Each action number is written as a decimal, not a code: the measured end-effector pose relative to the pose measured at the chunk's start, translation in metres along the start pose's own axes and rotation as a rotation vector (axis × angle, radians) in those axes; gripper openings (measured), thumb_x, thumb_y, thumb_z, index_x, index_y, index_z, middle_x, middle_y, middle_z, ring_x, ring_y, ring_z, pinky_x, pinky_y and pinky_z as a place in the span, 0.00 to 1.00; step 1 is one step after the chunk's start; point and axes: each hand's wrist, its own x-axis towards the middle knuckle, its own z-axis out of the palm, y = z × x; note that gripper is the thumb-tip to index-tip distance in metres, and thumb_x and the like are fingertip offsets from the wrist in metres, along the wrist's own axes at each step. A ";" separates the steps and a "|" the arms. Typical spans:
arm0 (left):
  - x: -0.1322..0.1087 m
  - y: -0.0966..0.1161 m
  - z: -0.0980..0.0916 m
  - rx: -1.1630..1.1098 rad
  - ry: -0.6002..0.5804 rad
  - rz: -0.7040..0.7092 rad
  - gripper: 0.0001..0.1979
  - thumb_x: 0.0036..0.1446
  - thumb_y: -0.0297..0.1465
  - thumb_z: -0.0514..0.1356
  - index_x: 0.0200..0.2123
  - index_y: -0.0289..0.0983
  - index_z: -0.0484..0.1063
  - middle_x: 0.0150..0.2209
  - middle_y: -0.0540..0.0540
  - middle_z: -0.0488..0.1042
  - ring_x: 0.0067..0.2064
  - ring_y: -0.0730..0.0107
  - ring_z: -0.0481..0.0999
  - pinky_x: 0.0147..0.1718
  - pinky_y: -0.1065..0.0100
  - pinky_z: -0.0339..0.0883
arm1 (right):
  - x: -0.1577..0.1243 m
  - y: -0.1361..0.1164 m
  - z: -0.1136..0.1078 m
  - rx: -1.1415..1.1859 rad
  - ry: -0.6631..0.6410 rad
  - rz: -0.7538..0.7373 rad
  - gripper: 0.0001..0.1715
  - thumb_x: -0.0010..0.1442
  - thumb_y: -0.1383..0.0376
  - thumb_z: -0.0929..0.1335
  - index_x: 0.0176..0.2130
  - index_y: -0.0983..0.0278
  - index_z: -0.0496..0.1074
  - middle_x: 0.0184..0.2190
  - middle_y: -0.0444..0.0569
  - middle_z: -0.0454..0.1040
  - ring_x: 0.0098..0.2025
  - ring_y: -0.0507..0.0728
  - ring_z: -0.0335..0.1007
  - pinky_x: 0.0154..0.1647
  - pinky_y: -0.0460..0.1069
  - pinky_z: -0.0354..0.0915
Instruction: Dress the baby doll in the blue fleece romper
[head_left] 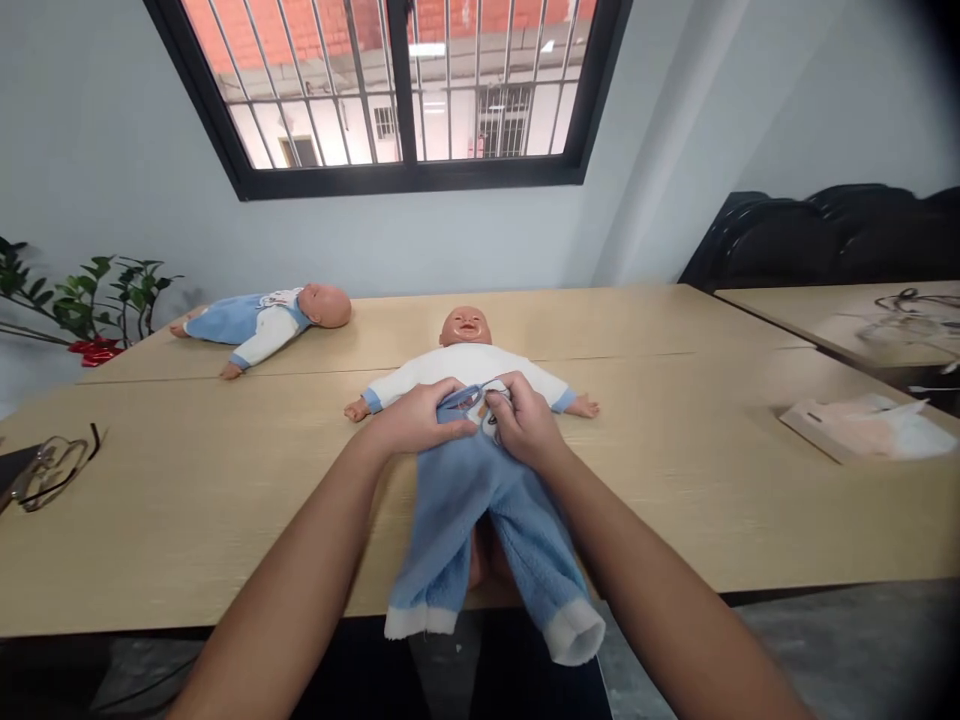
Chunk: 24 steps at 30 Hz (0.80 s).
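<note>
At left, a doll [225,320] lies fully dressed on the surface [225,470]. Next, the left hand [431,415] has its grip pinched on the top edge of the blue overalls [457,480], which lie over the lower body of the middle doll [466,326]. Its white top [491,362] is on; the overalls look not yet on, since bare legs show beneath. The right hand [521,415] pinches the opposite edge, beside a small motif. No brand or writing is readable anywhere
</note>
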 end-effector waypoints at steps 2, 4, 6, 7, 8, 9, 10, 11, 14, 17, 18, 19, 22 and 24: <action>-0.002 0.002 0.000 0.023 -0.104 -0.043 0.25 0.57 0.56 0.64 0.35 0.37 0.74 0.32 0.52 0.75 0.34 0.69 0.70 0.35 0.69 0.61 | -0.002 -0.002 0.001 -0.009 -0.002 -0.033 0.17 0.71 0.51 0.61 0.43 0.60 0.68 0.37 0.49 0.76 0.38 0.59 0.72 0.40 0.50 0.62; -0.003 0.002 0.000 0.017 -0.125 -0.051 0.27 0.60 0.56 0.60 0.29 0.36 0.74 0.26 0.53 0.73 0.30 0.71 0.69 0.31 0.69 0.59 | -0.004 -0.005 0.002 -0.004 -0.049 -0.092 0.16 0.70 0.52 0.62 0.43 0.61 0.68 0.36 0.48 0.76 0.38 0.58 0.73 0.41 0.50 0.62; -0.003 0.002 0.003 0.001 -0.056 -0.011 0.27 0.65 0.54 0.55 0.30 0.36 0.75 0.28 0.52 0.75 0.32 0.70 0.71 0.33 0.69 0.61 | -0.004 -0.008 -0.001 -0.017 -0.138 -0.119 0.18 0.66 0.50 0.68 0.45 0.61 0.68 0.37 0.48 0.77 0.40 0.58 0.73 0.42 0.49 0.62; -0.003 0.002 0.004 -0.011 -0.014 0.019 0.27 0.67 0.52 0.53 0.33 0.36 0.77 0.31 0.50 0.78 0.34 0.68 0.73 0.36 0.69 0.63 | -0.004 -0.010 -0.003 -0.045 -0.186 -0.112 0.23 0.62 0.49 0.72 0.48 0.61 0.68 0.38 0.47 0.77 0.41 0.59 0.73 0.41 0.49 0.62; -0.002 0.002 0.006 -0.025 0.019 0.046 0.26 0.69 0.51 0.52 0.37 0.36 0.78 0.35 0.49 0.80 0.38 0.66 0.75 0.41 0.68 0.65 | -0.003 -0.010 -0.005 -0.088 -0.229 -0.098 0.28 0.58 0.48 0.75 0.50 0.61 0.68 0.39 0.47 0.78 0.40 0.59 0.73 0.40 0.49 0.61; -0.002 0.003 0.008 -0.037 0.042 0.064 0.25 0.69 0.50 0.51 0.40 0.36 0.78 0.39 0.47 0.81 0.41 0.64 0.76 0.45 0.66 0.67 | -0.001 -0.009 -0.008 -0.138 -0.257 -0.084 0.30 0.56 0.48 0.76 0.50 0.61 0.69 0.39 0.47 0.78 0.39 0.59 0.72 0.39 0.48 0.60; -0.002 0.004 0.009 -0.045 0.048 0.070 0.25 0.70 0.49 0.50 0.43 0.36 0.78 0.42 0.46 0.82 0.43 0.63 0.77 0.48 0.65 0.67 | 0.001 -0.006 -0.010 -0.188 -0.266 -0.081 0.27 0.56 0.49 0.76 0.48 0.61 0.71 0.38 0.47 0.78 0.38 0.58 0.71 0.38 0.48 0.59; -0.002 0.006 0.010 -0.052 0.040 0.067 0.24 0.70 0.48 0.50 0.44 0.37 0.78 0.45 0.45 0.82 0.45 0.62 0.78 0.50 0.64 0.67 | 0.003 -0.003 -0.013 -0.226 -0.259 -0.097 0.21 0.59 0.51 0.75 0.44 0.62 0.73 0.36 0.48 0.78 0.36 0.58 0.70 0.38 0.48 0.58; -0.006 0.013 0.009 -0.081 -0.027 0.029 0.25 0.62 0.50 0.61 0.55 0.40 0.74 0.54 0.44 0.79 0.54 0.57 0.77 0.54 0.61 0.68 | 0.011 0.010 -0.017 -0.213 -0.164 -0.205 0.07 0.61 0.62 0.73 0.34 0.63 0.75 0.32 0.49 0.77 0.38 0.58 0.69 0.43 0.50 0.59; -0.010 0.017 0.005 -0.087 -0.106 0.010 0.47 0.45 0.50 0.75 0.66 0.45 0.63 0.64 0.43 0.72 0.62 0.51 0.72 0.58 0.59 0.67 | 0.012 0.013 -0.018 -0.038 -0.114 -0.199 0.03 0.59 0.66 0.71 0.35 0.64 0.75 0.35 0.49 0.77 0.40 0.57 0.69 0.44 0.49 0.60; -0.012 0.017 0.003 -0.081 -0.122 0.009 0.48 0.44 0.49 0.75 0.66 0.45 0.63 0.64 0.43 0.71 0.62 0.51 0.73 0.59 0.59 0.67 | 0.012 0.012 -0.017 0.027 -0.131 -0.163 0.04 0.60 0.65 0.70 0.35 0.65 0.75 0.34 0.48 0.76 0.38 0.55 0.69 0.43 0.48 0.61; -0.012 0.016 0.002 -0.077 -0.132 0.010 0.45 0.47 0.49 0.73 0.65 0.45 0.63 0.63 0.43 0.72 0.60 0.52 0.74 0.58 0.59 0.67 | 0.011 0.009 -0.017 0.083 -0.164 -0.122 0.06 0.61 0.64 0.70 0.34 0.65 0.74 0.33 0.46 0.75 0.37 0.54 0.68 0.41 0.48 0.61; -0.011 0.009 0.000 -0.057 -0.107 0.008 0.26 0.62 0.50 0.62 0.56 0.42 0.70 0.53 0.45 0.77 0.52 0.56 0.77 0.54 0.58 0.69 | 0.008 0.001 -0.016 0.193 -0.222 -0.021 0.12 0.62 0.57 0.71 0.36 0.65 0.74 0.33 0.45 0.73 0.37 0.54 0.67 0.42 0.47 0.61; -0.010 0.005 0.000 -0.066 -0.047 0.023 0.21 0.67 0.49 0.55 0.51 0.41 0.72 0.49 0.45 0.78 0.50 0.58 0.76 0.54 0.58 0.68 | 0.008 -0.002 -0.017 0.242 -0.210 0.017 0.15 0.62 0.55 0.71 0.40 0.65 0.75 0.38 0.46 0.75 0.41 0.55 0.68 0.46 0.48 0.63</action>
